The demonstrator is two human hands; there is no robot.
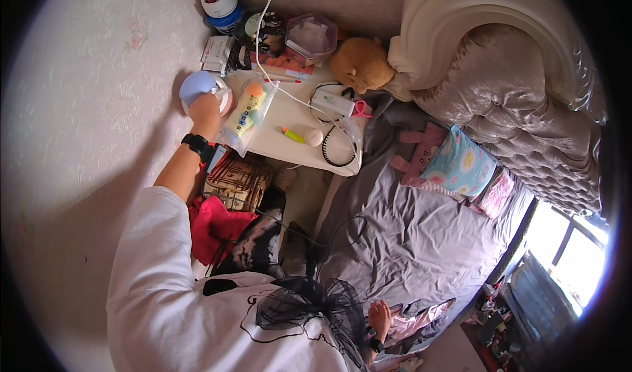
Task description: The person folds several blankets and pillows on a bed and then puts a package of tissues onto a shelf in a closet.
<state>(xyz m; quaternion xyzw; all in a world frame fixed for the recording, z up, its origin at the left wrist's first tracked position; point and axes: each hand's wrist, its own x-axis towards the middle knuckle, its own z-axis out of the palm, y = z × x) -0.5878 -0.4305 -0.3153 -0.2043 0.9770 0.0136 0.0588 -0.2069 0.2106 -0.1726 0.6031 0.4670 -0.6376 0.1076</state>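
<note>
My left hand point(205, 111), with a black band on its wrist, reaches to a round container with a pale blue domed top point(196, 87) beside the wall. Its fingers are at the container's white part and mostly hidden, so their grip is unclear. Just right of it, a clear packet of colourful socks point(247, 115) lies on the white bedside table point(276, 137). My right hand point(379, 317) is low by the bed, empty, with its fingers extended. A lime-and-orange stick point(293, 134), a small round beige item point(313, 136) and a black coiled hair band point(338, 146) rest on the tabletop.
A white cable point(284, 92) crosses the table. Behind stand a blue-and-white tub point(222, 9), a hexagonal clear box point(311, 35) and a brown plush toy point(361, 65). Below the table are a patterned box point(237, 179) and red cloth point(217, 226). A grey-sheeted bed point(395, 234) is at right.
</note>
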